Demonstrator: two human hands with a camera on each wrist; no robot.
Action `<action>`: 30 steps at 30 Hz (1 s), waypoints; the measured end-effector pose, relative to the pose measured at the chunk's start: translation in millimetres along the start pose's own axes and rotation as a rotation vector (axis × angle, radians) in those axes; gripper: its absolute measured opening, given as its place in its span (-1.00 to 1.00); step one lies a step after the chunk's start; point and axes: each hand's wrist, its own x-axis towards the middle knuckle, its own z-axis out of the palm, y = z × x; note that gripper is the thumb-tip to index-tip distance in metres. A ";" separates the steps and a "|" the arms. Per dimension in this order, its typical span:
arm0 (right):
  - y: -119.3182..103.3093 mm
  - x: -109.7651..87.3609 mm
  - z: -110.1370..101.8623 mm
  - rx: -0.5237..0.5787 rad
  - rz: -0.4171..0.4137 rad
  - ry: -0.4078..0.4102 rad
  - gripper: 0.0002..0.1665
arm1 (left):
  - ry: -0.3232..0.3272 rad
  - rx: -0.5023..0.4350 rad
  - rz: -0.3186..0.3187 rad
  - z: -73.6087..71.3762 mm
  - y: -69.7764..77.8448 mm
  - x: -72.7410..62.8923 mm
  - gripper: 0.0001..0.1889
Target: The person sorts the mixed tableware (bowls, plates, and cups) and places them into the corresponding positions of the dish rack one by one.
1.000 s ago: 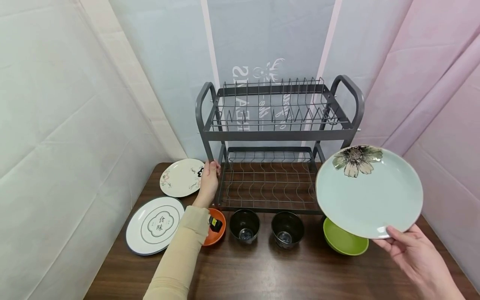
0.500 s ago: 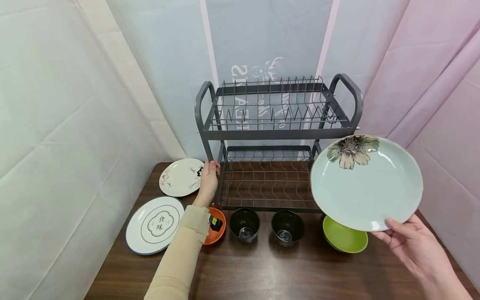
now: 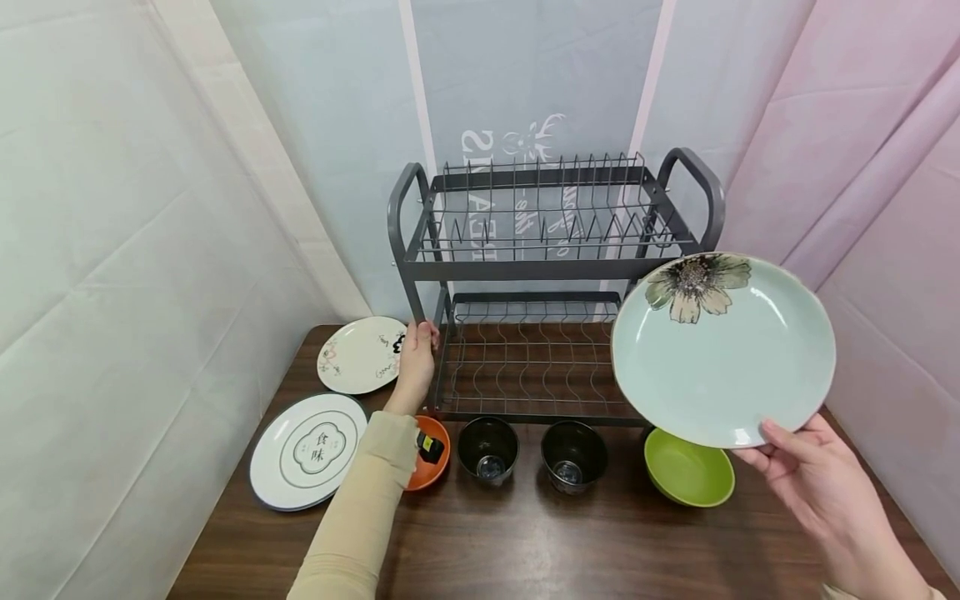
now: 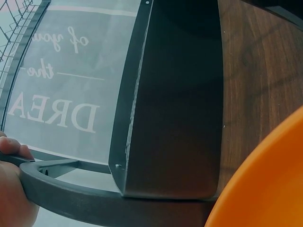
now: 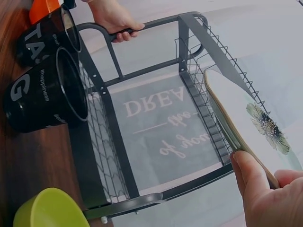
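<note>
My right hand (image 3: 817, 483) pinches the lower rim of a pale blue plate (image 3: 727, 367) with a dark flower near its top edge. The plate is held up and tilted in front of the right side of a dark two-tier dish rack (image 3: 525, 270), above a green bowl (image 3: 688, 471). In the right wrist view the plate (image 5: 251, 113) appears nearly edge-on, thumb on one face and fingers on the other. My left hand (image 3: 416, 362) grips the rack's left front post. In the left wrist view part of that hand (image 4: 14, 189) wraps the post (image 4: 71, 196).
A floral white plate (image 3: 363, 356) and a blue-rimmed plate (image 3: 309, 452) lie at the table's left. Before the rack stand an orange bowl (image 3: 427, 475) holding a small black item, partly behind the sleeve, and two black cups (image 3: 487, 450). A fabric curtain (image 3: 540, 75) hangs behind.
My right hand has raised the pale blue plate and brought it slightly left, closer to the rack's upper tier. The left hand keeps its grip on the post.
</note>
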 end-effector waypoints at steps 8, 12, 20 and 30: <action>-0.5 8.0 9.1 -0.021 -0.054 0.024 -0.45 | -0.001 -0.019 0.006 -0.8 -2.6 0.0 -0.62; -1.9 11.8 13.8 -0.020 -0.074 0.045 -0.48 | 0.004 -0.017 0.006 -1.2 -6.5 1.7 -0.62; -9.0 18.5 23.3 -0.055 -0.085 0.122 -0.54 | 0.016 -0.038 0.007 -1.3 -31.7 12.6 -0.65; -20.5 32.7 38.0 -0.051 -0.106 0.205 -0.56 | 0.037 -0.005 0.022 -1.2 -33.9 12.9 -0.59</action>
